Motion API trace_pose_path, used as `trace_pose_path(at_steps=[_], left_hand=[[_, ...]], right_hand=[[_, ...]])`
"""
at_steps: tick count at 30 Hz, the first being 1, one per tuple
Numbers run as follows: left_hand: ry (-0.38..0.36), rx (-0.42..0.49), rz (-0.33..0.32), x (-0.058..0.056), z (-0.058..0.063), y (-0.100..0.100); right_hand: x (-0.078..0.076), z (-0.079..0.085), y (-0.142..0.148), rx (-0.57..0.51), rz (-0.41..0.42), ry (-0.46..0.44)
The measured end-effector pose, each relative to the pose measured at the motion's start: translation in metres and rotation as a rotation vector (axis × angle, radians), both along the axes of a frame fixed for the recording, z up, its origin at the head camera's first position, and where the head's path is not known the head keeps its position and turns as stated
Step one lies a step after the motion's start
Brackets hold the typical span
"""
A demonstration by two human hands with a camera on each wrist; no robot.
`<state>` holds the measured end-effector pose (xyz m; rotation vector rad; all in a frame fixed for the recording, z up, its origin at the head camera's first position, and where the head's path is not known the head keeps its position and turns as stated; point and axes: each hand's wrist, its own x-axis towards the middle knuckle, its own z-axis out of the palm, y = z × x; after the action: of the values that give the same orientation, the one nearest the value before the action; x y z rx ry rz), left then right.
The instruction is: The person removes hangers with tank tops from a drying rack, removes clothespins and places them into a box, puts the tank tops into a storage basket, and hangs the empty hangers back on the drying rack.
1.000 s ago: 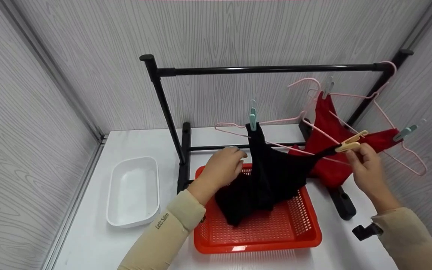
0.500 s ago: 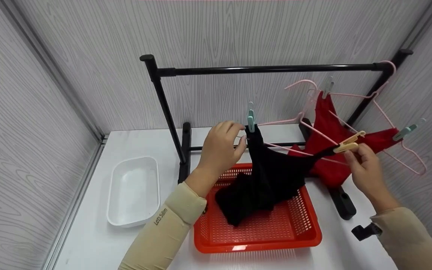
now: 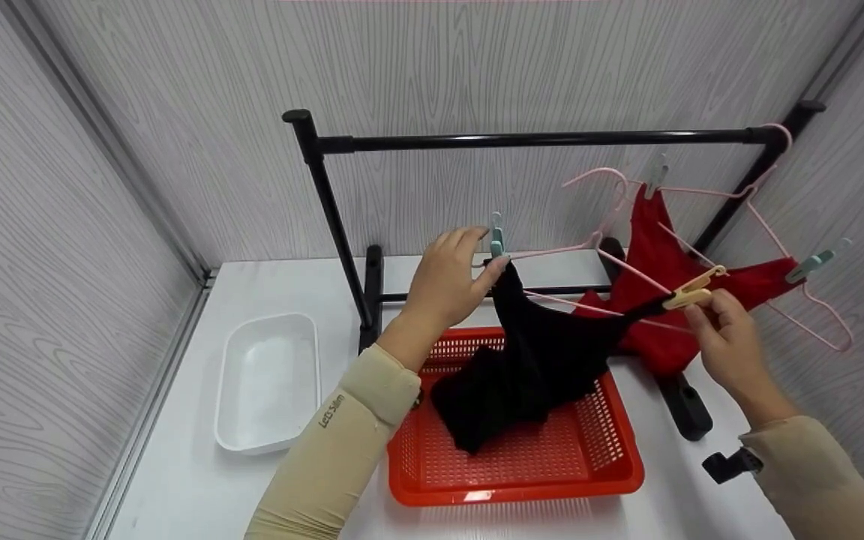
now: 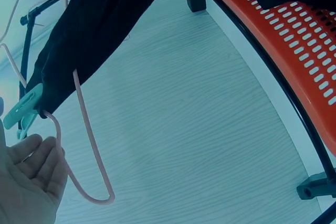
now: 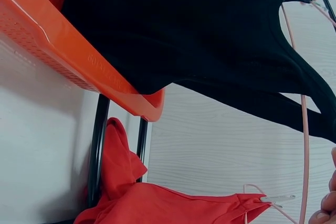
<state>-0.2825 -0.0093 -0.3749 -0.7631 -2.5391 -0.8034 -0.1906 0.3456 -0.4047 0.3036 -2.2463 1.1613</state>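
A black tank top [image 3: 567, 345] hangs by its straps from a pink hanger [image 3: 631, 268], its lower part lying in the red basket. My right hand [image 3: 732, 341] pinches a yellow clothespin [image 3: 694, 291] at the right strap. At the left strap sits a teal clothespin [image 3: 497, 244]. Around it my left hand [image 3: 439, 281] is spread, thumb on the near side and fingers on the far side. The left wrist view shows those fingers [image 4: 44, 163] loosely bent just below the teal clothespin, beside the hanger's end. The hanger's hook is off the rack's bar.
Behind stands a black rack [image 3: 537, 139]. On its right end hangs another pink hanger with a red garment [image 3: 661, 300] held by clothespins. The red basket [image 3: 514, 495] stands in front, and a white tray [image 3: 267, 386] lies to the left.
My left hand has risen from beside the black tank top to the teal clothespin. The hanger has tipped slightly left and down, while my right hand keeps its pinch.
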Motion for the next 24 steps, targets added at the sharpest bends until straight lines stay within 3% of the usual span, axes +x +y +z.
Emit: trace_pose_path(at_steps=[10,19,24], left_hand=[[-0.157,0.18,-0.094,0.0,-0.005,0.001],[-0.221,0.302,-0.187,-0.003,-0.009,-0.001],[-0.238,0.322,-0.188,-0.004,-0.012,-0.001]], right_hand=[[-0.002,-0.002,0.0,0.032,0.04,0.073],[-0.001,-0.001,-0.001,0.025,0.05,0.073],[-0.002,-0.001,-0.001,0.018,0.044,0.047]])
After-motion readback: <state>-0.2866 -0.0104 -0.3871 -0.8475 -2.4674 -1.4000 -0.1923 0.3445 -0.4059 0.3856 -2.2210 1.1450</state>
